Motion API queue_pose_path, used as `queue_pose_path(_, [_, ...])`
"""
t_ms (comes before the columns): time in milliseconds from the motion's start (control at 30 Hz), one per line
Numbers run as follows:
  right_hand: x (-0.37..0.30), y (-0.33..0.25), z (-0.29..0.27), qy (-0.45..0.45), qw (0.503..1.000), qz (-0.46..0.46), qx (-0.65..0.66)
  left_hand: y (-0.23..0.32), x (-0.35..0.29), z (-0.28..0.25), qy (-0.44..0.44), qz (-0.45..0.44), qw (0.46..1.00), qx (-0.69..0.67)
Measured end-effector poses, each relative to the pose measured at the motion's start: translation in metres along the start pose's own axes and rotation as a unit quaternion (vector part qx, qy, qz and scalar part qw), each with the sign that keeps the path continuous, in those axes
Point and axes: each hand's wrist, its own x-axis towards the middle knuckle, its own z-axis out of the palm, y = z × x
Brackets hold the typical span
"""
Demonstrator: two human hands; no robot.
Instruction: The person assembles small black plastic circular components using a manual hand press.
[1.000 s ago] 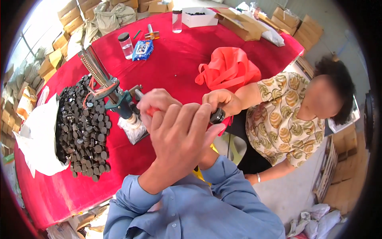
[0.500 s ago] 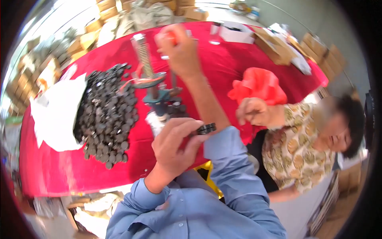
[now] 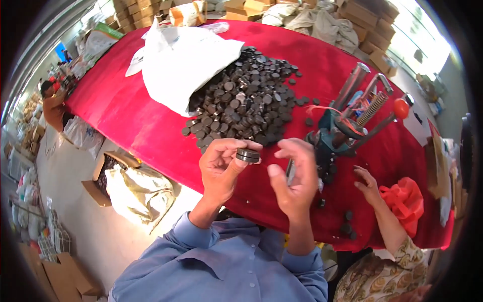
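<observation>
So yeah, left hand (image 3: 220, 166) pinches a grooved black disc (image 3: 248, 155) roughly flat; right hand (image 3: 297, 178) is apart, just right of it, fingers spread.

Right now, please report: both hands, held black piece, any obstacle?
Left hand pinches round black piece. Right hand open beside it. Disc pile beyond; nothing between hands.

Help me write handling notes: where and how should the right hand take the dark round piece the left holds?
Probably pinch the dark round piece by its right rim, coming from the right: it is short and round, the left hand holds it from the left, and the right hand is open opposite.
</observation>
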Motion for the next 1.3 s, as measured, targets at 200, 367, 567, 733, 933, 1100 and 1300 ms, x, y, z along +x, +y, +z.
queue_pose_path(200, [0.005, 0.017, 0.032, -0.039, 0.997, -0.067, -0.015, -0.017, -0.008, -0.011, 0.047, -0.042, 0.997, -0.046])
queue_pose_path(367, [0.007, 0.019, 0.03, -0.014, 0.997, -0.067, -0.031, -0.021, -0.01, -0.013, 0.036, -0.125, 0.99, -0.045])
queue_pose_path(567, [0.014, 0.023, 0.006, -0.058, 0.98, -0.103, -0.158, -0.004, 0.01, -0.007, 0.001, 0.045, 0.948, 0.314])
queue_pose_path(733, [0.016, 0.018, -0.012, -0.082, 0.96, -0.14, -0.23, 0.004, 0.025, 0.0, -0.133, 0.143, 0.888, 0.416])
queue_pose_path(933, [-0.012, 0.012, -0.022, 0.045, 0.997, -0.006, -0.057, -0.02, 0.003, 0.028, -0.05, -0.088, 0.995, 0.018])
queue_pose_path(1100, [-0.035, 0.006, -0.036, 0.12, 0.991, 0.008, -0.051, -0.049, -0.011, 0.061, -0.023, -0.183, 0.963, -0.197])
queue_pose_path(1300, [-0.063, -0.009, -0.073, 0.201, 0.967, -0.014, -0.157, -0.062, -0.028, 0.093, -0.107, -0.25, 0.952, -0.138])
